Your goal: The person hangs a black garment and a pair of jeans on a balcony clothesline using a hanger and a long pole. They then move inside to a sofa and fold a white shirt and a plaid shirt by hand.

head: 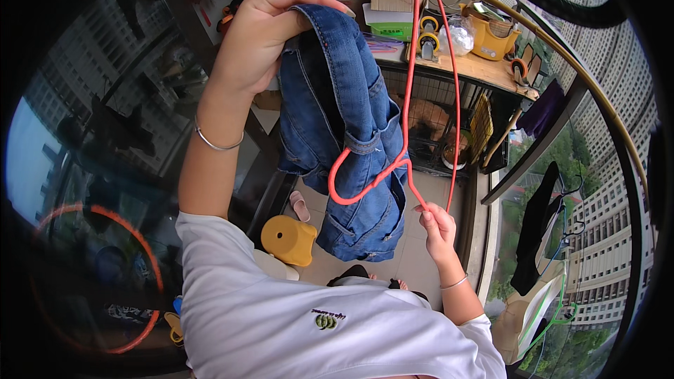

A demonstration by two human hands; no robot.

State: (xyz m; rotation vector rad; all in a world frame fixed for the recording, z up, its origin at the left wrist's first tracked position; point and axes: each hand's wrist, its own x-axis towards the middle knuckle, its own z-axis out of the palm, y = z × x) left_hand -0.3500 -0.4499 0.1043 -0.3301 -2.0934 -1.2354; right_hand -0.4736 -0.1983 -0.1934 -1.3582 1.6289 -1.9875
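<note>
Blue denim jeans (347, 79) hang in front of me, gathered at the waistband. My left hand (268, 31) grips that waistband at the top, with the fingers folded over the denim. A red clothes hanger (408, 89) is pinched at its lower side between the thumb and fingers of my right hand (437, 226). Its hook (339, 197) lies over the front of the denim, and the tip meets a belt loop (363, 143). Whether the tip passes through the loop cannot be told. The hanger's long narrow body points up and away from me.
Behind the jeans stands a workbench (489, 71) with boxes, caster wheels and a yellow container (492, 37). A wire cage (429, 110) is beneath it. A yellow stool (287, 239) and a pink slipper (299, 205) are on the floor. Clothes (539, 237) hang by the window at right.
</note>
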